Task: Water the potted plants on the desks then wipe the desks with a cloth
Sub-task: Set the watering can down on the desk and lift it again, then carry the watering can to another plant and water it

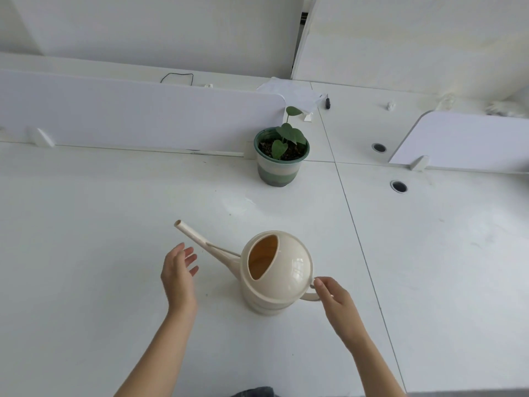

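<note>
A cream watering can [276,272] stands upright on the white desk [114,224], its long spout pointing up and left. Behind it, near the divider, sits a small green-leaved plant in a green striped pot [281,159]. My right hand [336,303] is at the can's handle on its right side, fingertips touching it, with no closed grip. My left hand [179,275] hovers open to the left of the spout, holding nothing. No cloth is in view.
White dividers [137,116] run along the back of the desk, with another at the right [469,141]. Two round cable holes [398,186] lie in the right-hand desks. Papers [292,91] and a dark small object [328,101] lie behind the plant.
</note>
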